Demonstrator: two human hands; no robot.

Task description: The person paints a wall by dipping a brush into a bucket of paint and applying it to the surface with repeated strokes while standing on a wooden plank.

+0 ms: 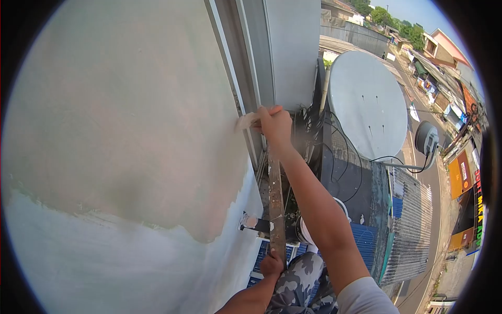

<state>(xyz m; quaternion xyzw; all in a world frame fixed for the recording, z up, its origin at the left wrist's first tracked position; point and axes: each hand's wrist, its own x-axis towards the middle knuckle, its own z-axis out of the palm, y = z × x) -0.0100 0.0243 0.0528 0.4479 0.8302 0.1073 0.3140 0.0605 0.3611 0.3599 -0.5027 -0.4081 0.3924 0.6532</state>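
Note:
High in the view, my right hand (275, 124) is closed around a pale, motion-blurred object (246, 121) at the right edge of the wall (130, 120), beside the grey frame (246, 63). What kind of object it is cannot be made out. Lower down, my left hand (271, 264) grips a worn, paint-spotted wooden plank (276, 209), which runs upward below my right forearm. The wall has a beige-green patch above a whiter area, with a ragged border between them.
A large grey satellite dish (368, 104) stands on the right, with its receiver arm (408, 166) and loose black cables. A dark pipe (256, 224) sticks out from the wall behind the plank. Corrugated roofing (410, 225) and a street (431, 183) lie far below.

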